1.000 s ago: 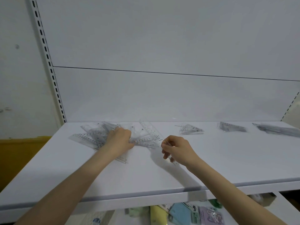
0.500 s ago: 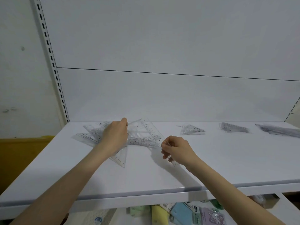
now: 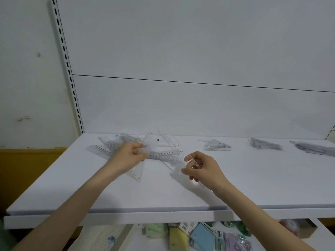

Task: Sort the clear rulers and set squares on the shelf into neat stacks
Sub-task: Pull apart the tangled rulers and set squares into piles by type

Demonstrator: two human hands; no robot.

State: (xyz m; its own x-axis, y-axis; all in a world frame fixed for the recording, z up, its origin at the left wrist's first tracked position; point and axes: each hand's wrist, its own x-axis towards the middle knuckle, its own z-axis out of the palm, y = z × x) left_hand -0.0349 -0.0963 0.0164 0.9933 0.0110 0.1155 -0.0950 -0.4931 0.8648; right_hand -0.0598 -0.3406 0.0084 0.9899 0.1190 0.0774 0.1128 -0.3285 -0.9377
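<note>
Curled round a clear set square [image 3: 137, 175], the left hand [image 3: 129, 157] grips it by the upper part, thumb and fingers closed on the plastic; the sheet tilts, and its numbered corner points down toward the front of the shelf. The right hand [image 3: 203, 169] is closed as well, its fingertips pinching a thin clear plastic piece [image 3: 201, 184] whose end sticks out below the palm. Whether that piece is a ruler or a set square cannot be told.

Both hands work above a wide white shelf [image 3: 126, 196] backed by a white panel [image 3: 181, 105], with a slotted upright [image 3: 67, 69] at its left end. A loose pile [image 3: 108, 147] of clear rulers and set squares spreads across the back left of the shelf, under and behind the left hand, with a straight ruler [image 3: 163, 153] lying between the two hands. Farther right, well apart from one another, sit three sorted heaps: a far-right stack [image 3: 315, 148], a middle stack [image 3: 262, 144] and a small stack of set squares [image 3: 215, 145]. Coloured packets [image 3: 203, 236] lie on the level below.
</note>
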